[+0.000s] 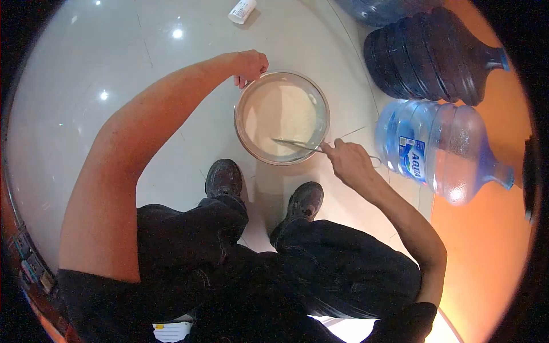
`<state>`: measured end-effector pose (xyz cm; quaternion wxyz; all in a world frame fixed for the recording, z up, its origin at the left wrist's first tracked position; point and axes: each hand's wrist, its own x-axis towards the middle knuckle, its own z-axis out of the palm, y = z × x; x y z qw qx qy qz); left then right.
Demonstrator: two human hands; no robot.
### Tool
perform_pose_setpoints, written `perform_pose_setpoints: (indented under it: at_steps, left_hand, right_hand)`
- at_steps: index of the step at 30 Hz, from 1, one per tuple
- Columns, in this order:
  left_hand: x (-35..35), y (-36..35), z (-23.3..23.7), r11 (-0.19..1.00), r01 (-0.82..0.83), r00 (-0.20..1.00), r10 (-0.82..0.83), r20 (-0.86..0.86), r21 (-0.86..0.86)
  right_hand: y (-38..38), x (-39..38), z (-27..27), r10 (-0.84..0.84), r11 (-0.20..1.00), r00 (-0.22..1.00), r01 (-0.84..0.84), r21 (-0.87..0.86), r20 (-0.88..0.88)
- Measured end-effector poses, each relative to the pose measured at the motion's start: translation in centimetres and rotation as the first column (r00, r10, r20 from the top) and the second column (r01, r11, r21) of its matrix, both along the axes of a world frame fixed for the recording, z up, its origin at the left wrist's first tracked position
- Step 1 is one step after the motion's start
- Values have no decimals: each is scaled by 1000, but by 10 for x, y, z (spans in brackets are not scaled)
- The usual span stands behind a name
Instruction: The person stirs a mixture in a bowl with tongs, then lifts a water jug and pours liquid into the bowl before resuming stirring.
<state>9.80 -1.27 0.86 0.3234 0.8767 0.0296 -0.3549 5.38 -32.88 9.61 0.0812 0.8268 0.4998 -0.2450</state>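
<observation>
A round metal bowl (241, 134) stands on the floor in front of my feet, with a pale cream liquid (283, 114) in it. At its upper left rim is my left hand (250, 66), fingers curled closed on the edge. My right hand (350, 163), to the lower right of the bowl, is closed around a slim metal utensil (294, 143). The utensil slants over the near rim, its tip at the liquid. A small metal loop at its other end shows behind my hand. I cannot tell what kind of utensil it is.
A clear water jug (452, 148) with a blue label lies on its side at the right. Beyond it lies a dark ribbed jug (426, 57), with part of another above. A white cylindrical container (242, 10) lies on the tiled floor (189, 103) at the top. My shoes (223, 177) flank the bowl's near side.
</observation>
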Motion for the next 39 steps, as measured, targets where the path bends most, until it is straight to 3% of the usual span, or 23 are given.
perform_pose_setpoints:
  at_steps: [5,10,17,18,22,23,25,29,32,39]
  left_hand:
    - [-2,-2,-1,1000,-14,1000,13,-27,-4]
    - [-6,0,-10,996,-70,997,70,12,-52]
    - [-5,2,-18,999,-6,994,10,107,-40]
    - [-2,2,-21,998,56,989,-56,138,1]
    - [-5,5,-21,999,28,995,-25,98,-30]
    - [-6,4,-20,998,-11,997,16,81,-55]
    - [-9,5,-17,996,-55,996,60,63,-76]
    - [-6,5,-22,994,-57,997,62,50,-89]
    - [-5,3,-21,995,-57,998,60,36,-80]
    - [-6,6,-17,992,-75,997,75,-3,-102]
  right_hand:
    - [-7,-12,6,22,1000,1000,-22,2,-14]
    - [2,-25,20,178,980,982,-171,-105,65]
    - [2,-33,23,269,958,957,-254,-134,106]
    - [3,-29,23,276,952,952,-252,-175,130]
    - [19,-22,36,325,910,934,-267,-317,146]
    - [19,-18,35,325,910,935,-267,-317,144]
    - [18,-6,30,265,960,941,-237,-151,209]
    - [26,20,45,169,983,977,-157,-98,127]
    - [32,28,47,139,982,989,-132,-137,47]
    - [36,1,41,141,984,987,-132,-121,72]
